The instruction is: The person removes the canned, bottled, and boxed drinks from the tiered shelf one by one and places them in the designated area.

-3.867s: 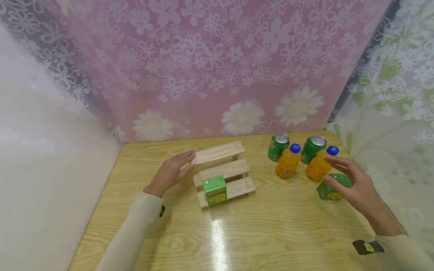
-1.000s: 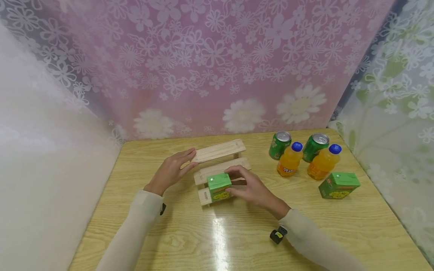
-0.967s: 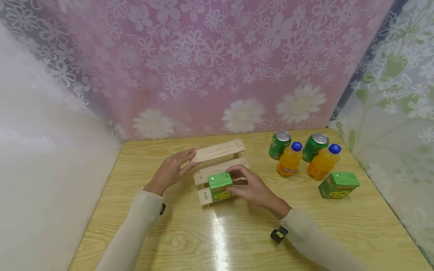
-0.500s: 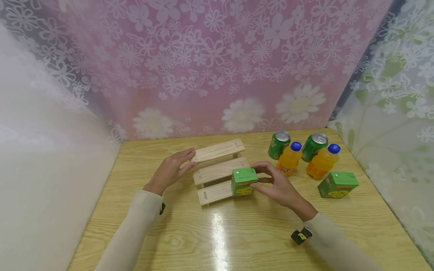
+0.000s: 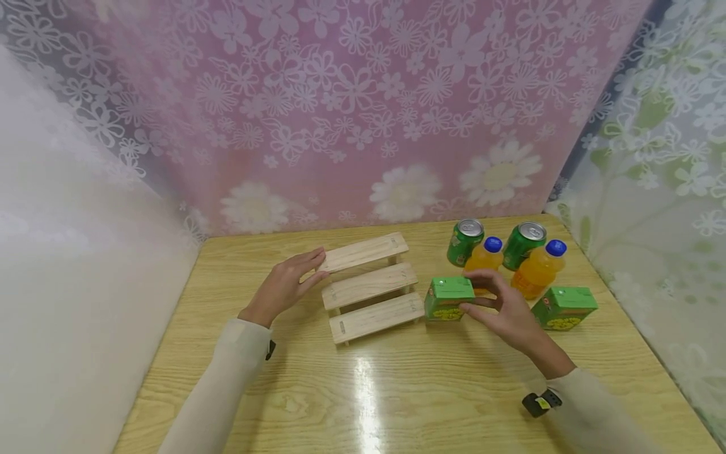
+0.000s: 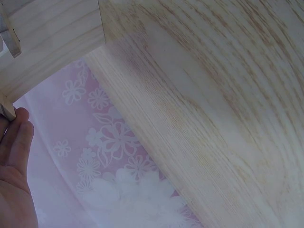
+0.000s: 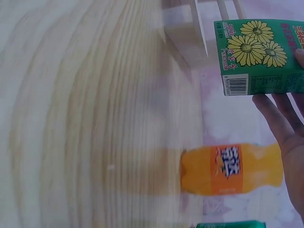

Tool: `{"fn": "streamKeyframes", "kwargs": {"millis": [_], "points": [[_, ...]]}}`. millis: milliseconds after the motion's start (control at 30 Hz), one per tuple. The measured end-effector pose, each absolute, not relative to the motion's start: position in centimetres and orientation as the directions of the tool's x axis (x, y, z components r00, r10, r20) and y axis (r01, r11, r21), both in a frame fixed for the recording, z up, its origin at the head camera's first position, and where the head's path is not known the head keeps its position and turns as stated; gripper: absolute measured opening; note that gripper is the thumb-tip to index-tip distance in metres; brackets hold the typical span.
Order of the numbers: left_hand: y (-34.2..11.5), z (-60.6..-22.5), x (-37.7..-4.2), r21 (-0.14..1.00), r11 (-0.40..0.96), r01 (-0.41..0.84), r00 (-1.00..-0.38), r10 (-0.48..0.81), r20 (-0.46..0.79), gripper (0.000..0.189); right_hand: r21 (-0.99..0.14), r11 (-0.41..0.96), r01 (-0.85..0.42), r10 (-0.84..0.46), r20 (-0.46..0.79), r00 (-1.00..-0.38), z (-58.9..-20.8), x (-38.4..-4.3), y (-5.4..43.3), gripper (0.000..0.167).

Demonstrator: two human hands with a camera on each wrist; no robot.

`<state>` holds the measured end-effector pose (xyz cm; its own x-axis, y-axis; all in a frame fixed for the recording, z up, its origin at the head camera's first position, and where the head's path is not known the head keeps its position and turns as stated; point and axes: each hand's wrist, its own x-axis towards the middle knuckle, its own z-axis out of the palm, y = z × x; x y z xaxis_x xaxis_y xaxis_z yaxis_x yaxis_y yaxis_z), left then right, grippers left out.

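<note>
A three-tier wooden stand (image 5: 368, 285) is on the table, its shelves bare. My left hand (image 5: 283, 287) grips the left end of its top shelf, thumb in front and fingers behind; in the left wrist view the fingertips (image 6: 21, 116) touch the wood edge. My right hand (image 5: 505, 312) pinches a green drink carton (image 5: 448, 299) with yellow flowers between thumb and fingers. The carton is upright just right of the lowest shelf. In the right wrist view the carton (image 7: 256, 52) appears slightly above the table, with the orange bottle (image 7: 228, 169) beyond the hand.
Right of the stand are two green cans (image 5: 466, 243) and two orange soda bottles (image 5: 535, 271) with blue caps. My right hand partly covers the nearer bottle. Another green carton (image 5: 566, 308) stands at the far right. A pink flowered curtain (image 5: 351, 126) hangs behind the table (image 5: 295, 391).
My right hand took hold of the carton on the lowest shelf and moved it right, off the shelf and past its right end. My left hand stays on the stand.
</note>
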<state>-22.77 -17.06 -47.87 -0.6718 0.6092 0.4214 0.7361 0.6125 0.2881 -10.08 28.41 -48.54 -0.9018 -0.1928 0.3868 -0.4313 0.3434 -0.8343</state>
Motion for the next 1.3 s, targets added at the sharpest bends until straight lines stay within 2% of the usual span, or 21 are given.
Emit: {"fn": "streamKeyframes", "kwargs": {"millis": [400,1300], "points": [[-17.0,-47.6,-22.6,0.308,0.628,0.715,-0.697,0.605,0.385,0.054,-0.842,0.371,-0.391,-0.13,0.37,-0.92,-49.3,-9.0,31.1,0.06],[-17.1,-47.6,-22.7,0.313,0.62,0.719,-0.693,0.608,0.388,0.053,-0.845,0.431,-0.318,-0.001,0.352,-0.936,-52.0,-7.7,33.3,0.06]]}}
